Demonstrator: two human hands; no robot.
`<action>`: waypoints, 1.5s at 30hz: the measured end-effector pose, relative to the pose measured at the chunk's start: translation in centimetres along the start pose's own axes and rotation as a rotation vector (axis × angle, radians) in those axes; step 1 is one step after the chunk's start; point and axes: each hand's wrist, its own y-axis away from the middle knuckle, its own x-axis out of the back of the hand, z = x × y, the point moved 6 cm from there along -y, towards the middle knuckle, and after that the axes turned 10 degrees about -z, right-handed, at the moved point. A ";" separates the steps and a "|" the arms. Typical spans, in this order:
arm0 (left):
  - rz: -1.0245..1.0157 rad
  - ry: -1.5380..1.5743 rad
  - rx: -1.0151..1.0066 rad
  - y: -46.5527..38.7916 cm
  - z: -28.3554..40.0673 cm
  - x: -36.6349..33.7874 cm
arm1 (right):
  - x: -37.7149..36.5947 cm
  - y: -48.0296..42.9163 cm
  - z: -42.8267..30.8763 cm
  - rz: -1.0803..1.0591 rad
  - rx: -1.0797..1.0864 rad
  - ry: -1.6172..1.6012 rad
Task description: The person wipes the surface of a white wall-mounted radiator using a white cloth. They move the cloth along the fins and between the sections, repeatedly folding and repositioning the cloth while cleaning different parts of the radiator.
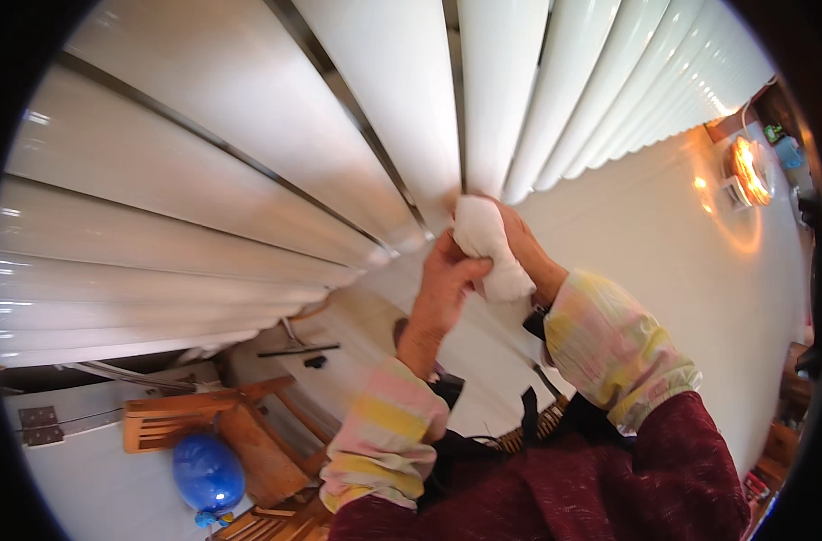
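A folded white cloth (492,250) is held between both hands, close to the lower ends of a row of glossy white tubes (397,95) that looks like a column radiator. My left hand (445,291) grips the cloth from the left, its thumb lying over the front. Behind the cloth is my right hand (522,243), mostly wrapped around its far side, with its fingertips hidden. Checked pastel oversleeves (617,345) cover both forearms. Dark gaps separate several of the tubes, and whether the cloth touches them I cannot tell.
Lower left, a wooden chair (269,446) stands near a blue balloon (208,470). Pale pipes (134,375) run below the tubes' left end. A glowing orange lamp or heater (749,172) shines at the far right, reflected in the pale glossy floor (661,270).
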 end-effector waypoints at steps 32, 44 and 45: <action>0.503 -1.967 -1.091 6.7 20.2 -18.1 | -0.7 3.5 -11.3 -0.437 0.341 -0.949; 0.508 -2.244 -1.052 3.4 18.5 -17.9 | 1.1 4.0 -11.7 -0.350 0.427 -0.907; 0.464 -2.246 -0.938 3.5 17.6 -17.0 | 1.3 4.0 -11.7 -0.333 0.434 -0.916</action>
